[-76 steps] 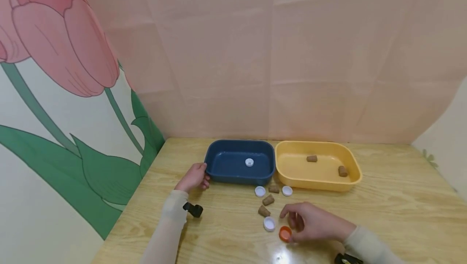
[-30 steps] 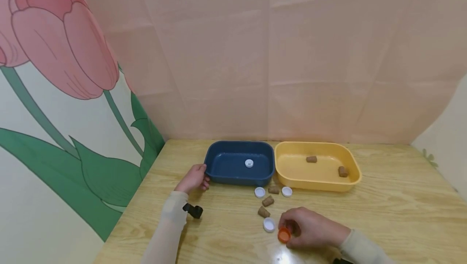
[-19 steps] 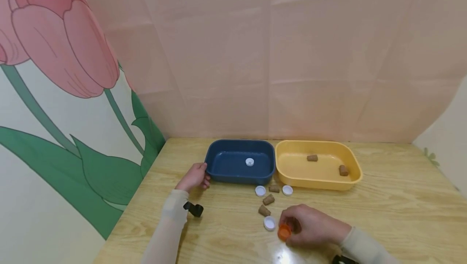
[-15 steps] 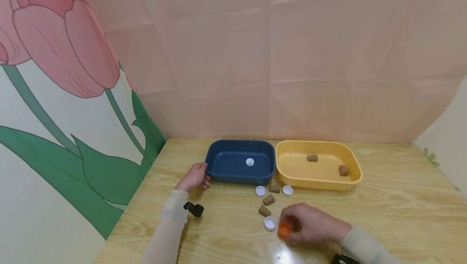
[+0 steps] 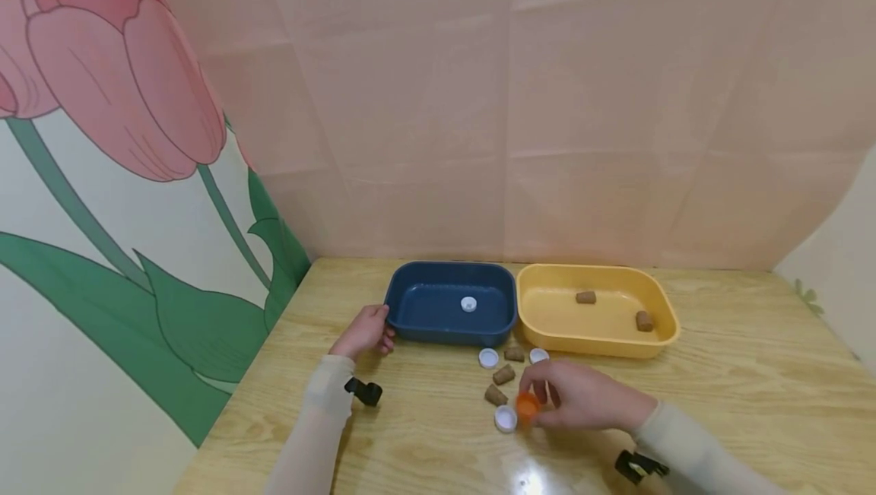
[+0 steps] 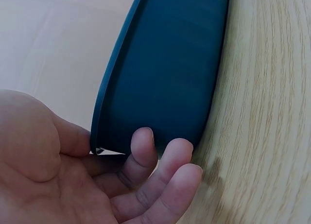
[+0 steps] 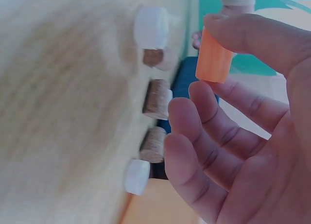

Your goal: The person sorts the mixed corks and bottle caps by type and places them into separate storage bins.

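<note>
My right hand [image 5: 582, 396] pinches an orange bottle cap [image 7: 214, 56] between thumb and index finger, a little above the table; its other fingers are bent and hold nothing. Beside that cap lies a white bottle cap [image 5: 506, 419], and cork stoppers [image 5: 496, 395] are just beyond. My left hand [image 5: 363, 331] grips the left end of a dark blue tray [image 5: 445, 337] by its rim; the left wrist view shows the other fingers [image 6: 177, 151] curled below the rim by the tray's outer wall. Inside the blue tray sits one white cap [image 5: 468, 304].
A yellow tray [image 5: 595, 344] touches the blue one on its right and holds two corks [image 5: 644, 321]. More white caps [image 5: 488, 358] and another cork [image 5: 514, 354] lie in front of the trays. A pink cloth [image 5: 506, 138] hangs behind the table.
My right hand has taken hold of the orange cap, lifted it off the table and moved slightly forward, towards the trays. The left hand stays at the blue tray.
</note>
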### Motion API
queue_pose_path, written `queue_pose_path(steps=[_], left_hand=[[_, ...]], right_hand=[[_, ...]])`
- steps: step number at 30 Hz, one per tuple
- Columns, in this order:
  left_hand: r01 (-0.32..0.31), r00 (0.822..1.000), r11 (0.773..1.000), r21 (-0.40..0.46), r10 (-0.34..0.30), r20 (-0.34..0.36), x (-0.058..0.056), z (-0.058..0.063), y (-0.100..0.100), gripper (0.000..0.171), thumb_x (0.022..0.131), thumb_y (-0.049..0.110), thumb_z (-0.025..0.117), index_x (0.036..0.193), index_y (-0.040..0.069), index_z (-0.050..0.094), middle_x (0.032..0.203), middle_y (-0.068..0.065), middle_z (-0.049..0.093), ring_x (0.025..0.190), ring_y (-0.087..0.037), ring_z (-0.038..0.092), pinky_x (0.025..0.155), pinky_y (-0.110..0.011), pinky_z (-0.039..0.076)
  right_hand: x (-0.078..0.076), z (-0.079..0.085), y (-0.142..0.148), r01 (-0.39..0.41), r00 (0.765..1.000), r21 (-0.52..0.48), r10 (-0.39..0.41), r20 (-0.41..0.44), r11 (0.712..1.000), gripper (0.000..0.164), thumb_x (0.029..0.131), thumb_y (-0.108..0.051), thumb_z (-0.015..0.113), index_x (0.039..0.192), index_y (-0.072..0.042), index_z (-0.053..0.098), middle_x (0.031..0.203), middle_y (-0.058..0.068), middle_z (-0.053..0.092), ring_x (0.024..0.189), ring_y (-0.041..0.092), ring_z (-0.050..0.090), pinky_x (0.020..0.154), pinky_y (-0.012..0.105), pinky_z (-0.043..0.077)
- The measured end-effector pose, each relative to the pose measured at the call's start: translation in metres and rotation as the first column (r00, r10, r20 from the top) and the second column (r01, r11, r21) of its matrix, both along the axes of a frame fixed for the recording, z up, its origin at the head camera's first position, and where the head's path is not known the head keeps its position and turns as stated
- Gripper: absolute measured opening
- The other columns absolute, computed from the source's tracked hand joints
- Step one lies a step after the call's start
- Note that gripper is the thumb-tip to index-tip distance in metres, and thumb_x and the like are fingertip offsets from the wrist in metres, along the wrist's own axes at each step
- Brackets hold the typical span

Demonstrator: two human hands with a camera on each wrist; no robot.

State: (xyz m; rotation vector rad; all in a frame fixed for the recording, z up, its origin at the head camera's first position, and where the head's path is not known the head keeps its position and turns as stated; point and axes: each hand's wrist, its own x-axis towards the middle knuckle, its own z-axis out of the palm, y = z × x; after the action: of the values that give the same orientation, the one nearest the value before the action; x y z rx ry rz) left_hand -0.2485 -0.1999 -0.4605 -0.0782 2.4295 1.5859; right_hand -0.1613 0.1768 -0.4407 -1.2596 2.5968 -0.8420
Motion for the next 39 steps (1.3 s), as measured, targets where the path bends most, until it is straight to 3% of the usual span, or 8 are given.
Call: queue_pose_path(steps=[7,19,30,39], left_hand=[[0.0,1.0,1.0,-0.004,0.0,0.004,-0.002,-0.002,0.0,0.041,0.111,0.021,0.028,0.117,-0.009,0.055,0.083,-0.013,0.058,0.063,-0.02,0.061,0.059,-0.036,0.058],[-0.003,1.0,1.0,0.0,0.003,0.004,0.0,-0.004,-0.001,0.042,0.111,0.022,0.027,0.116,-0.01,0.055,0.083,-0.014,0.058,0.064,-0.022,0.062,0.06,-0.037,0.059],[0.005,1.0,1.0,0.006,-0.005,-0.005,0.0,-0.002,0.0,0.042,0.111,0.021,0.027,0.114,-0.011,0.055,0.084,-0.015,0.058,0.064,-0.021,0.061,0.06,-0.038,0.058],[0.006,1.0,1.0,-0.002,-0.006,-0.001,0.0,0.0,0.0,0.042,0.111,0.022,0.027,0.112,-0.009,0.056,0.086,-0.017,0.06,0.066,-0.023,0.062,0.062,-0.039,0.059]], right_hand=[[-0.01,0.018,0.001,0.046,0.999,0.007,-0.046,0.024,0.999,0.023,0.082,-0.026,0.081,0.099,-0.024,0.066,0.078,-0.01,0.059,0.062,0.009,0.056,0.055,0.02,0.047],[-0.03,0.048,-0.001,0.167,0.983,0.03,-0.164,-0.083,0.986,0.022,0.082,-0.026,0.082,0.098,-0.022,0.068,0.075,-0.01,0.058,0.061,0.004,0.051,0.055,0.021,0.046],[-0.052,0.057,-0.013,0.233,0.972,0.028,-0.233,-0.022,0.972,0.024,0.084,-0.026,0.081,0.104,-0.018,0.068,0.078,-0.008,0.059,0.063,0.01,0.054,0.055,0.024,0.048],[-0.071,0.064,-0.032,0.246,0.969,0.069,-0.244,-0.027,0.967,0.027,0.086,-0.029,0.079,0.105,-0.013,0.068,0.075,-0.005,0.059,0.062,0.011,0.052,0.056,0.025,0.045]])
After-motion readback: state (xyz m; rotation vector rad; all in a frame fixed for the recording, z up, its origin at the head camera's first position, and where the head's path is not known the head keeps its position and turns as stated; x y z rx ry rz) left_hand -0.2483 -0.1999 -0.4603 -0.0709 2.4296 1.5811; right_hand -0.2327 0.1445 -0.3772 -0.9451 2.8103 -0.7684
